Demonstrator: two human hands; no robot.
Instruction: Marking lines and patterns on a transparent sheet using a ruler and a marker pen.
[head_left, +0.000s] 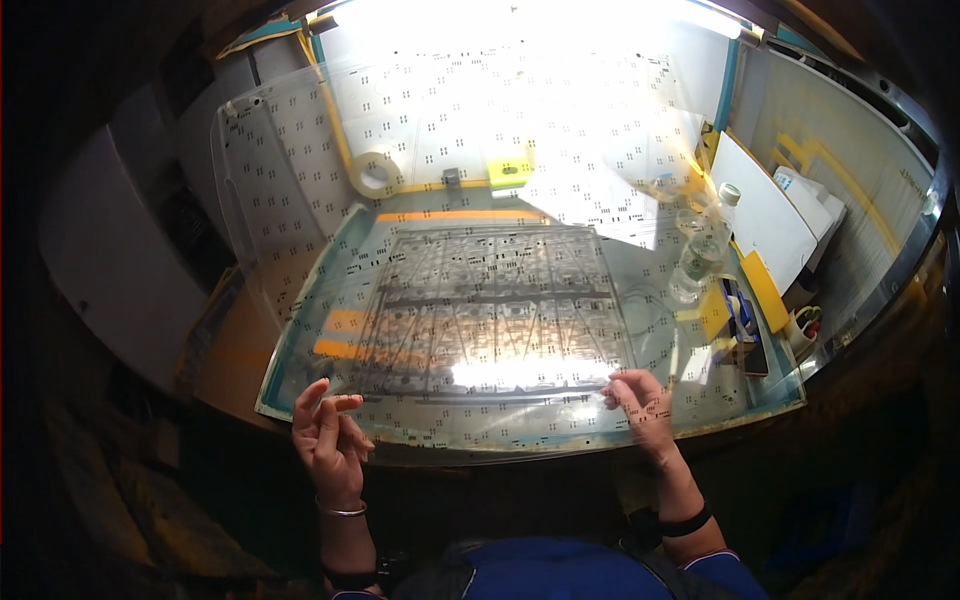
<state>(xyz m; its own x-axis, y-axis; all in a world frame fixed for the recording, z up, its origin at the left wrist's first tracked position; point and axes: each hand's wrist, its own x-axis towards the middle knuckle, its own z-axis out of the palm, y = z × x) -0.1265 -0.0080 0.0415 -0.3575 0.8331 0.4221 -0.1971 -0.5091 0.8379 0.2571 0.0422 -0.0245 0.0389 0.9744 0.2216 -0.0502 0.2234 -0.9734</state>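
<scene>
A large clear film (290,180) with small dark marks in a grid spans much of the view, tilted over the table. My right hand (645,405) is at its near right part, thumb and fingertips pinched together on the film; some of the marks show across this hand. My left hand (330,435) is at the near left part of the film, palm side partly turned inward, fingers bent but apart. Whether it touches the film is hard to see. Beneath the film, a dark patterned sheet (500,320) lies on the glass-like tabletop, with glare along its near edge.
A tape roll (376,175) and a yellow-green block (510,171) are at the back. On the right are a clear bottle (703,250), white paper (600,200), a blue tape dispenser (738,310) and a white panel (765,210). Bright lamp tubes (700,18) shine above.
</scene>
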